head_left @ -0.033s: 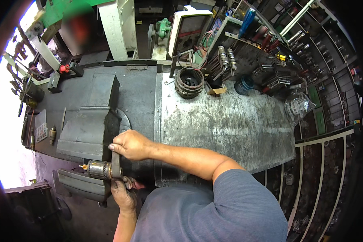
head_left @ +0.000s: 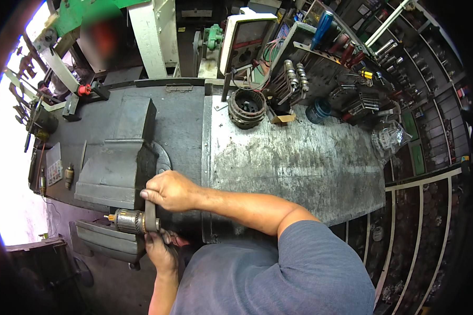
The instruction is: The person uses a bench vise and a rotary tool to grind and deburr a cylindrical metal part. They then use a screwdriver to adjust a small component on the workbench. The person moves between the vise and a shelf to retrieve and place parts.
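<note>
A motor armature (head_left: 129, 221), with a metal core and a thin toothed shaft on its left, lies between the jaws of a large bench vise (head_left: 110, 173). Around its right end passes a narrow grey-brown abrasive strip (head_left: 150, 213). My right hand (head_left: 169, 190) is closed on the strip's upper end, just right of the vise's far jaw. Below the armature, beside the near jaw (head_left: 110, 241), my left hand (head_left: 161, 252) pinches the lower end. The left fingertips are partly hidden.
A round stator-like part (head_left: 246, 108) stands on the metal-topped bench (head_left: 294, 157) near a small open box (head_left: 281, 116) and a blue container (head_left: 317, 111). Screwdrivers (head_left: 321, 30) and sockets hang at the back right. A parts case (head_left: 53, 165) lies at the far left.
My right hand is very slightly lower, closer to the armature, and the strip has shifted a little with it. The armature and vise look unchanged.
</note>
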### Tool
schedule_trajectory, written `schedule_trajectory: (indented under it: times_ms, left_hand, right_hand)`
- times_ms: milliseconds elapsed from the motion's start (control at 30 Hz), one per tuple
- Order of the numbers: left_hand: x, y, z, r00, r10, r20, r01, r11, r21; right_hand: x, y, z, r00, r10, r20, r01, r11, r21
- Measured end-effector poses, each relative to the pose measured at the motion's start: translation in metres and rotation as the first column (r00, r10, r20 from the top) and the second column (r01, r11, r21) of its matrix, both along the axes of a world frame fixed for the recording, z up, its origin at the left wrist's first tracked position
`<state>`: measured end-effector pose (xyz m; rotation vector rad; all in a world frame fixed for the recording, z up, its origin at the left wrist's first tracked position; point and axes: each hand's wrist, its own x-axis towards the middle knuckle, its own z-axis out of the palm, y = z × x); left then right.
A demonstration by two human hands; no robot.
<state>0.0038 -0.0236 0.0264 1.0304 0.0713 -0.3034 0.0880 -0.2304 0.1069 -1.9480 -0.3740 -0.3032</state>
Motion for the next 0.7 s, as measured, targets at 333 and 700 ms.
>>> schedule_trajectory:
  times_ms: [333,700]
  left_hand:
    - [0.000,0.002,0.000,0.996,0.084,0.038,-0.088,0.992,0.089]
    - [-0.011,0.015,-0.018,0.997,0.035,-0.066,-0.023,0.984,0.178]
  right_hand:
    - [0.005,-0.009,0.000,0.996,0.020,0.085,-0.015,0.998,-0.064]
    - [0.008,-0.003,0.017,0.984,0.165,0.065,-0.143,0.955,-0.260]
